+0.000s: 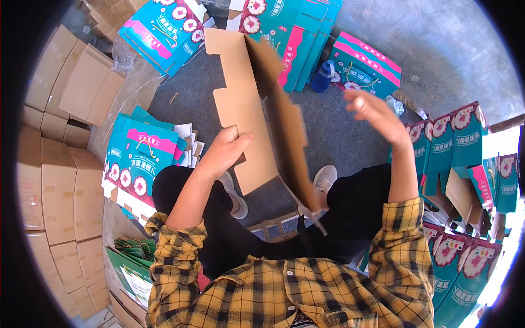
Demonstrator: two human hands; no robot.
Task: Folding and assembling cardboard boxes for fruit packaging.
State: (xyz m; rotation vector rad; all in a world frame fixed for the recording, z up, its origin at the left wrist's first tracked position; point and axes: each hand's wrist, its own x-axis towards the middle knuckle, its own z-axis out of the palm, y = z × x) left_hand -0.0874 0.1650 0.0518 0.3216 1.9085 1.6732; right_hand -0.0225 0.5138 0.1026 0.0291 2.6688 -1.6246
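Note:
A partly unfolded cardboard box (240,93), plain brown on the sides I see, stands on edge between my knees. Its notched flap edge faces left, and its right panel is smeared by motion. My left hand (225,152) grips the left panel near its lower part, thumb on the brown face. Off to the right, my right hand (377,116) is raised in the air, apart from the box, with blurred fingers spread and nothing in them.
Flat teal cartons (136,158) lie stacked at my left, with more teal cartons (164,35) at the back. A blue bottle (322,76) stands beside a made-up teal box (366,65). Assembled teal boxes (459,136) line the right; brown cartons (57,186) are piled at far left.

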